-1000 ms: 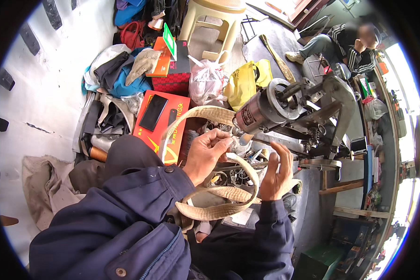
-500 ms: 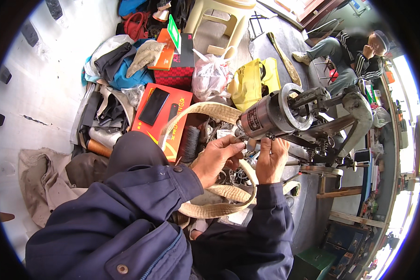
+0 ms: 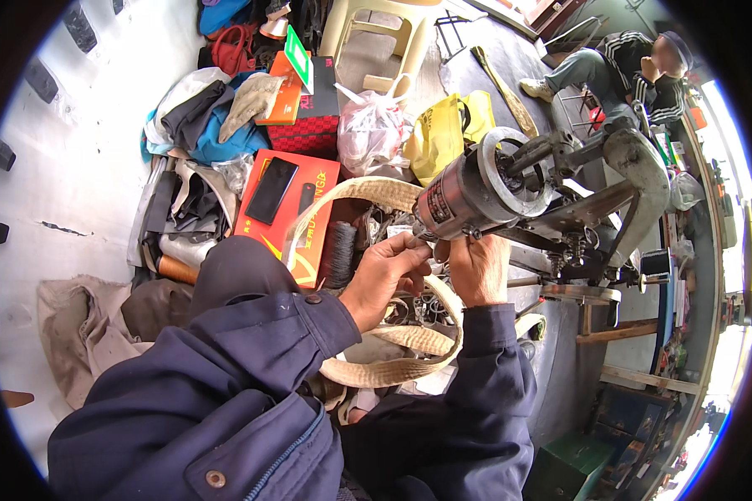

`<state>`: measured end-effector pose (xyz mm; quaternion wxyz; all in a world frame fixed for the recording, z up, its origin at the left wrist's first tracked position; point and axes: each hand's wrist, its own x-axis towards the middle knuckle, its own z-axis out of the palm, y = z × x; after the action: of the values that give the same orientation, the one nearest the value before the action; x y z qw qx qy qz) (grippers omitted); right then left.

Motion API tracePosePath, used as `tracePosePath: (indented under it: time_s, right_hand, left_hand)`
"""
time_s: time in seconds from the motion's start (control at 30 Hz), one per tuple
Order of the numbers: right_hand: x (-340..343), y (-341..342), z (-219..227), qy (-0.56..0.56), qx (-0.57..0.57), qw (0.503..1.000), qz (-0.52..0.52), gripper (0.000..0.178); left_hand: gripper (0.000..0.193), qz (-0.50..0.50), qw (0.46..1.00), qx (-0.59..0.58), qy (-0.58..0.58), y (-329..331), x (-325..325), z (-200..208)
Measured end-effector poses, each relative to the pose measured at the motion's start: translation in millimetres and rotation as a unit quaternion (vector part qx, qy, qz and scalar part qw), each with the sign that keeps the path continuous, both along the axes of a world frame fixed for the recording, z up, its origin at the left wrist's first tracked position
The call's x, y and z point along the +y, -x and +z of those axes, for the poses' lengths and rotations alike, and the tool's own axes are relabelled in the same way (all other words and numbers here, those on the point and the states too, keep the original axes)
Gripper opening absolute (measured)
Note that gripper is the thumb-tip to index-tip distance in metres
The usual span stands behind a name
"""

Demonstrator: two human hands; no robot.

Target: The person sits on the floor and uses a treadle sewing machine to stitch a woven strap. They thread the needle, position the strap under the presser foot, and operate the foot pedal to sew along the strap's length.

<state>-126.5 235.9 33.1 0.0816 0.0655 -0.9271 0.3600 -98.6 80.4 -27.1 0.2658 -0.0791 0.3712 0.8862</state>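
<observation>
A grey metal machine [image 3: 455, 206], like a hand-worked shoe-repair sewing machine, leans in from the right with its cylindrical head toward me. My left hand [image 3: 388, 280] is closed in a pinch at the narrow end of that head; what lies between thumb and finger is too small to name. Close beside it, my right hand [image 3: 481, 271] is raised under the head with its fingers curled, partly hidden by the back of the hand. A long cream webbing strap [image 3: 384, 373] loops around behind both hands and up to the machine.
A phone [image 3: 272, 190] lies on a red box [image 3: 309, 221] near a dark thread spool [image 3: 339, 255]. Farther off are a white plastic bag [image 3: 372, 134], a yellow bag [image 3: 443, 138] and a cream stool [image 3: 384, 33]. At far right a person [image 3: 635, 71] sits by a cluttered shelf.
My right hand has shifted left and inward, closer to the left hand, and its fingers have gone from showing at the head's underside to mostly hidden. The left hand keeps its pinch.
</observation>
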Motion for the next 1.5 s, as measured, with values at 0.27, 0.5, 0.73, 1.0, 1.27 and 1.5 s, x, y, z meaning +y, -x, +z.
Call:
tracePosePath:
  time_s: [0.27,0.5,0.73,1.0,1.27,1.5]
  right_hand:
    - [15,-3,1,-0.09,0.102,0.991,-0.014,0.018]
    - [32,-7,7,-0.144,0.107,0.983,-0.044,0.025]
    - [52,-14,23,-0.064,0.033,0.997,-0.006,0.036]
    - [53,-21,14,-0.063,0.02,0.995,-0.078,0.039]
    - [38,-52,12,-0.166,0.141,0.976,-0.019,0.043]
    - [22,-121,22,0.013,0.0,0.996,-0.086,0.022]
  left_hand:
    - [0.011,0.004,1.0,0.002,-0.012,0,1,-3]
    - [0.01,0.003,1.0,0.004,-0.004,1,2,-1]
    - [0.011,-0.006,1.0,0.011,0.0,1,-1,2]
    - [0.009,-0.011,1.0,0.018,0.011,3,-3,4]
    - [0.01,-0.03,0.998,0.017,0.053,2,-6,-1]
    - [0.013,0.034,0.96,0.155,0.232,-12,-32,3]
